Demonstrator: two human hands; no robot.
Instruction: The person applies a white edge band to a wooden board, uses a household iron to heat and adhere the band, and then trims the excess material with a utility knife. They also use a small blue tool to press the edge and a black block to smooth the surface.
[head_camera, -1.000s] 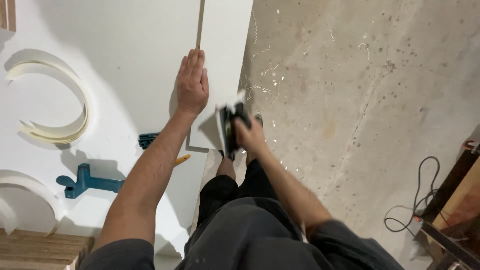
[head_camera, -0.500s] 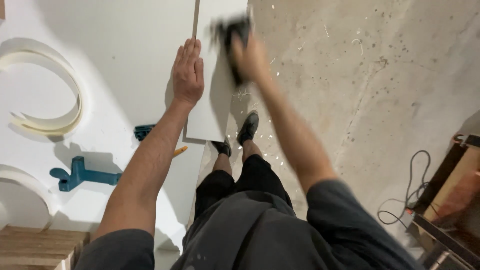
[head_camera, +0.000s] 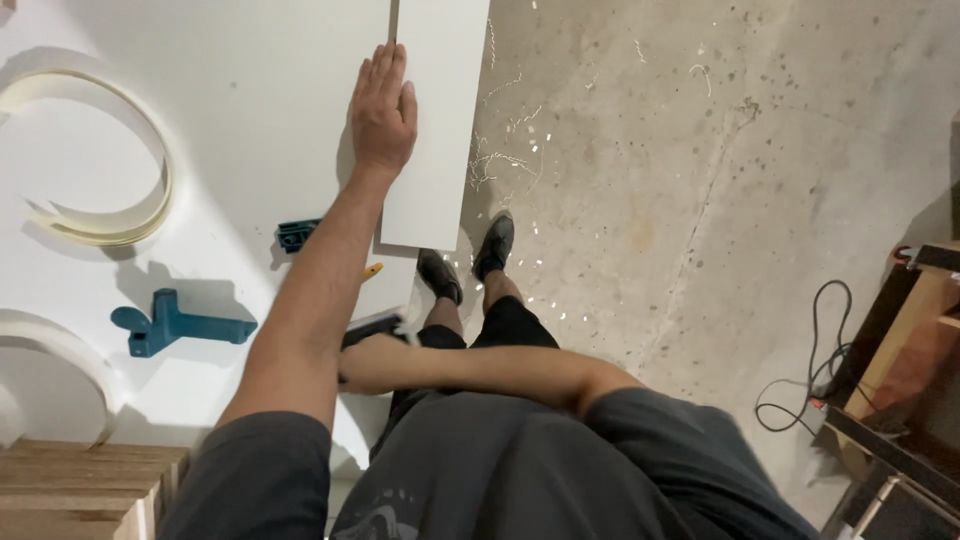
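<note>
My left hand (head_camera: 383, 108) lies flat, fingers together, on the left edge of a narrow white panel (head_camera: 435, 150) that rests on a large white worktop (head_camera: 220, 130) and overhangs its right side. My right hand (head_camera: 352, 368) is drawn back close to my body, mostly hidden behind my left forearm. It grips a black hand tool (head_camera: 376, 326) at the worktop's near edge. My fingers on the tool are hidden.
Coils of white edge strip (head_camera: 110, 225) and a blue handled tool (head_camera: 175, 325) lie on the worktop, with a small teal block (head_camera: 295, 235) and a yellow tip (head_camera: 372, 270). White shavings (head_camera: 500, 160) litter the concrete floor. A black cable (head_camera: 805, 375) and wooden frames (head_camera: 900, 340) are at the right.
My right hand swept the black tool forward along the panel's edge, then pulled it back toward my body. My left hand stayed pressed on the panel.
</note>
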